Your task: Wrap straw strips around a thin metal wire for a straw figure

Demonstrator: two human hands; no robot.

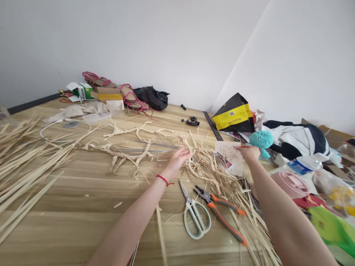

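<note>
Right fingers [240,147] on handwritten note [227,154] (grip unclear)

nothing reads for me: the handwritten note [226,155] at one o'clock and the black-and-yellow bag's [233,114] print stay too small.

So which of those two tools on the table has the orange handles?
The pliers, lying just to the right of the scissors. Their handles are orange and grey, while the scissors have pale green loop handles.
</note>
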